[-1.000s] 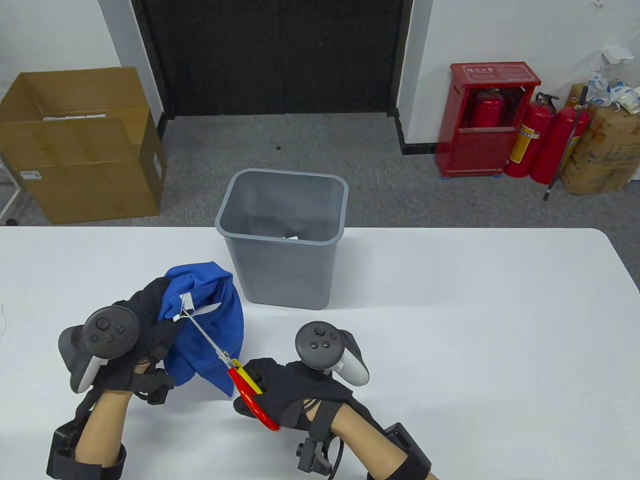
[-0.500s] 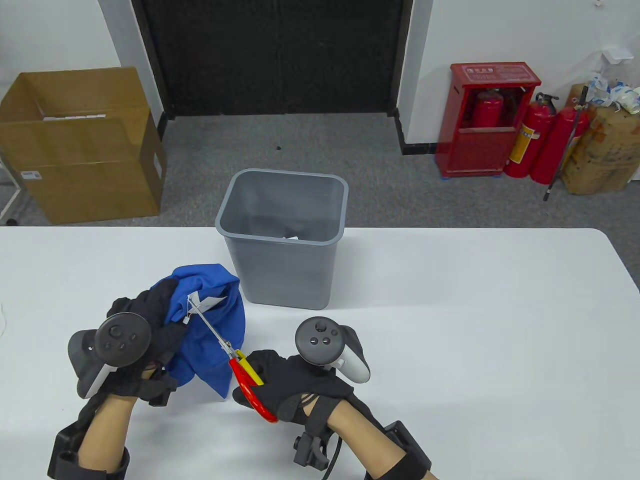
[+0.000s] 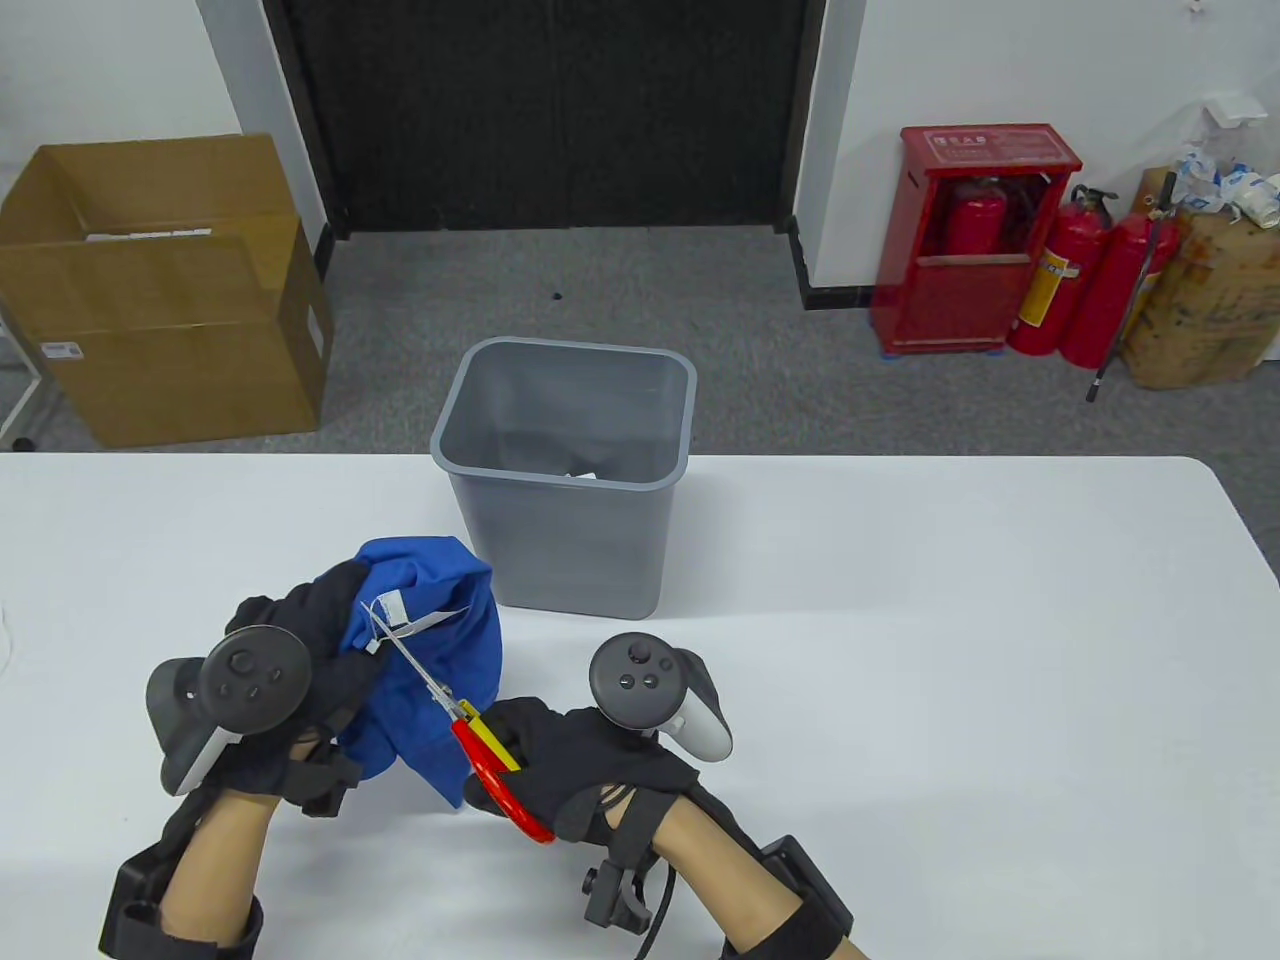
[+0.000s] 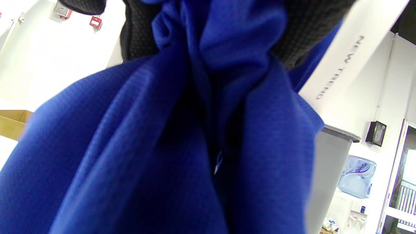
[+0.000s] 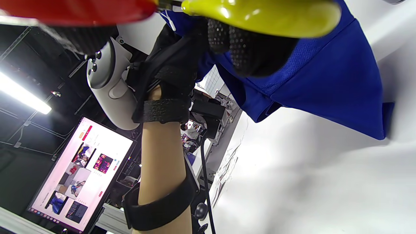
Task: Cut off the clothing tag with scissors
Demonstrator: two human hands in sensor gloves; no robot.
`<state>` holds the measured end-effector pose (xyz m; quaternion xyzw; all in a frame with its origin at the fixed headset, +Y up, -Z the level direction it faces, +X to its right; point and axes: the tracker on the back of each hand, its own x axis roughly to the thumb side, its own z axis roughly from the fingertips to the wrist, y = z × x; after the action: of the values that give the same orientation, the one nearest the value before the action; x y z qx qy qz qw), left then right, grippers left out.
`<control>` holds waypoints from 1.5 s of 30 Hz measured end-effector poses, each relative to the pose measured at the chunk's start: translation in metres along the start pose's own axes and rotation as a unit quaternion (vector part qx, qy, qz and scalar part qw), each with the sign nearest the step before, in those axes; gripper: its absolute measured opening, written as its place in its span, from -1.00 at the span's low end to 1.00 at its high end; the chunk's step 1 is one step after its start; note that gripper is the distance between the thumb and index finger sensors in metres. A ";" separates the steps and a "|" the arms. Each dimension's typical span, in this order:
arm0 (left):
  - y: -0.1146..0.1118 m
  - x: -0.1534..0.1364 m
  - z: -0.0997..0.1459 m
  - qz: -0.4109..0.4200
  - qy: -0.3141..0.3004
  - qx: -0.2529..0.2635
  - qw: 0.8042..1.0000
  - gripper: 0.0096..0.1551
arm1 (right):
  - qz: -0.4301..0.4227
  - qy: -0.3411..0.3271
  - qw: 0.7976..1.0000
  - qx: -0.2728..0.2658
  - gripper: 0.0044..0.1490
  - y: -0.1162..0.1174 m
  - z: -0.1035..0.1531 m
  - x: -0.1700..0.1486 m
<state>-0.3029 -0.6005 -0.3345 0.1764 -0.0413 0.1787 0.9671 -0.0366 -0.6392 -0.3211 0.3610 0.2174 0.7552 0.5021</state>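
Tag being cut at lower left of the table view.
The blue garment (image 3: 430, 660) is gripped by the left hand (image 3: 300, 650); scissors (image 3: 470, 735), clenched in the right hand (image 3: 570, 765), are at the white tag (image 3: 400, 615).

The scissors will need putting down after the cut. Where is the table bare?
Bare table runs from the bin and the right hand to the right edge. Another bare patch lies left of the bin, beyond the left hand. It is crowded in front of the bin, around the shirt and scissors.
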 end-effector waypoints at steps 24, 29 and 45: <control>-0.005 0.014 0.003 -0.025 -0.020 -0.001 0.999 -0.24 | -0.054 -0.030 0.996 -0.060 0.11 -0.001 -0.025 -0.007; -0.005 0.014 0.003 -0.026 -0.019 -0.001 0.999 -0.24 | -0.050 -0.028 0.997 -0.055 0.11 0.000 -0.026 -0.005; -0.003 0.011 0.002 -0.027 -0.012 -0.001 1.000 -0.24 | -0.052 -0.033 0.997 -0.055 0.12 0.001 -0.028 -0.004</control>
<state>-0.2914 -0.5998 -0.3320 0.1786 -0.0482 0.1504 0.9712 -0.0575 -0.6424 -0.3401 0.3459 0.1769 0.7267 0.5665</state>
